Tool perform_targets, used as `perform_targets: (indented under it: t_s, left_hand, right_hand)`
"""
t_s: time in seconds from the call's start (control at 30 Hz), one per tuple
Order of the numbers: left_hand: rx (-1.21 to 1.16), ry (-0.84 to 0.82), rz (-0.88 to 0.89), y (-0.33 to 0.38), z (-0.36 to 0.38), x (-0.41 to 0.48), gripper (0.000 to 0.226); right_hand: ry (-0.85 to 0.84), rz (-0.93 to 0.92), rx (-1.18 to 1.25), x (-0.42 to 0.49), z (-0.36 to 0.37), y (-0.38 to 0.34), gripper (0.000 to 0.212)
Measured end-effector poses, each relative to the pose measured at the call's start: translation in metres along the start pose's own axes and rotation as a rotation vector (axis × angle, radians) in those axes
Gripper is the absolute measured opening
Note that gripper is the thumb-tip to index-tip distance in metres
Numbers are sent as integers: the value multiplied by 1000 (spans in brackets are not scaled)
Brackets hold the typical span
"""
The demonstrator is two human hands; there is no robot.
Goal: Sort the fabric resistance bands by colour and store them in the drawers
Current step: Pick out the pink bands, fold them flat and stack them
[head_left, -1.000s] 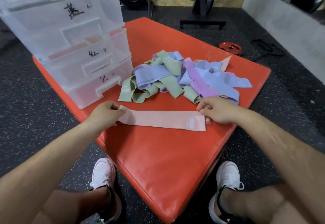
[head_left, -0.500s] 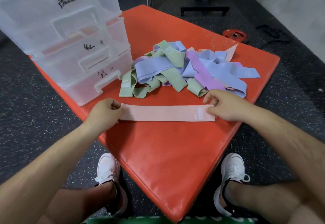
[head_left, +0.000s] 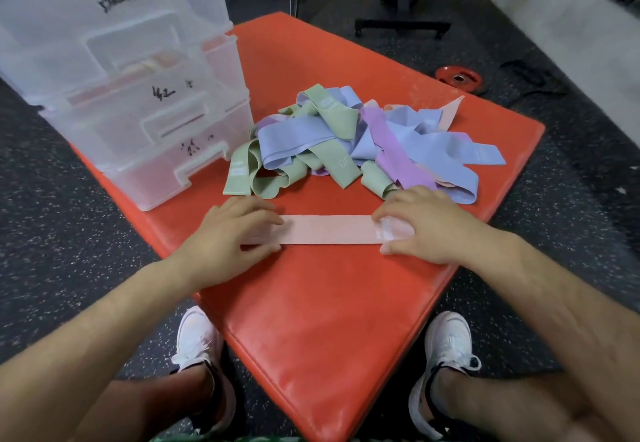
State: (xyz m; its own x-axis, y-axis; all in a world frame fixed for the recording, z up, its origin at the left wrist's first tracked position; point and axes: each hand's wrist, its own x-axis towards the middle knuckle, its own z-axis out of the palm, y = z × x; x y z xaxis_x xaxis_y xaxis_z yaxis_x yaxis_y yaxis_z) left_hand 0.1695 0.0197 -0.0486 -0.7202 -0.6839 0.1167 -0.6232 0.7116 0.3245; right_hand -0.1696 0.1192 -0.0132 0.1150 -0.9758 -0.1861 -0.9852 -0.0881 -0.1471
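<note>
- The left hand (head_left: 232, 233) now lies flat on the left end of the pink band (head_left: 329, 230), fingers straight and pressing it down. A second ago it pinched that end from the side.
- The right hand (head_left: 429, 230) has its fingers curled round the band's right end, the one with the white label. That end looks lifted off the surface, as if starting to fold over.
- Both hands have come inward, so less of the band shows between them than before. It looks smoothed flat, and I judge that folding it for storage has begun.
- The band lies straight across the orange mat (head_left: 311, 320), roughly midway, reaching from near the near-left edge towards the near-right edge.
- Just beyond the hands, towards the mat's right corner, sits the unsorted pile (head_left: 346, 143) of green, blue and purple bands with a few pink ends showing. It is apart from the pink band and looks unchanged.
- The clear drawer unit (head_left: 138, 102) stands on the mat's left corner, its drawers closed and marked with handwritten labels I cannot read. The pink band still has to be folded and put away, and a drawer has to be opened for that.
- A red weight plate (head_left: 459, 78) lies on the floor beyond the mat's far-right edge.
</note>
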Motion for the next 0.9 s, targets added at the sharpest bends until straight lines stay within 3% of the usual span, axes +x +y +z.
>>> perform_targets:
  t_s: [0.1,0.4,0.57,0.77,0.9]
  left_hand:
    - [-8,-77,17,0,8,2,47]
    - [6,-68,45,5,7,12,38]
    - [-10,-19,84,29,-1,35,42]
    - [9,-13,152,67,1,75,46]
    - [69,-15,174,96,11,107,45]
  right_hand:
    - [-26,-20,58,1,5,0,48]
    - [-27,-29,20,-2,2,-3,49]
    - [56,-22,25,-4,-17,-4,44]
    - [98,55,94,-15,-36,7,34]
    - [94,217,109,-14,-49,42,19]
